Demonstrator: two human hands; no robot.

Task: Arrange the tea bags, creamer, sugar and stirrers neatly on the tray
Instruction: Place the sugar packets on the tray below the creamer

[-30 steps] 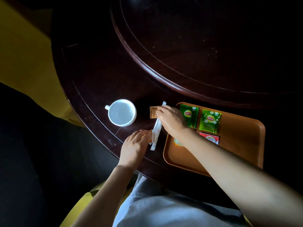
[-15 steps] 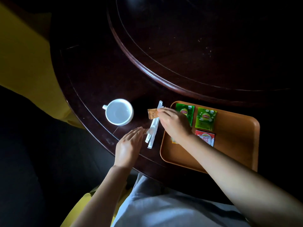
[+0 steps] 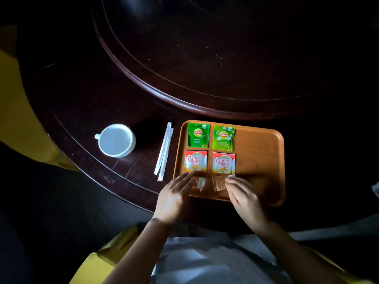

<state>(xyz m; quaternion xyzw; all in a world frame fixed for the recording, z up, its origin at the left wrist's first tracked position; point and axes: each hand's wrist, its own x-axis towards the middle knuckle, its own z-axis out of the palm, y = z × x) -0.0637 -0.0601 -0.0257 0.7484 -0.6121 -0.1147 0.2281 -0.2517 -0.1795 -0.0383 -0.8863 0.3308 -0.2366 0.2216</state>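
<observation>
Along the tray's near edge, the left hand lies flat with fingers spread on one sugar packet; the right hand's fingers pinch another sugar packet. Behind them sit two creamers and two tea bags. Stirrers lie on the tabletop beside the tray's left edge, near a cup.

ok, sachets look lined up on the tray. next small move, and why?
Probably the left hand should reach for the stirrers. They lie on the table beside the tray, while the tea bags, creamer packets and sugar packets already sit on it in rows. Both hands are at the sugar packets; whether either is gripping one is unclear.
</observation>
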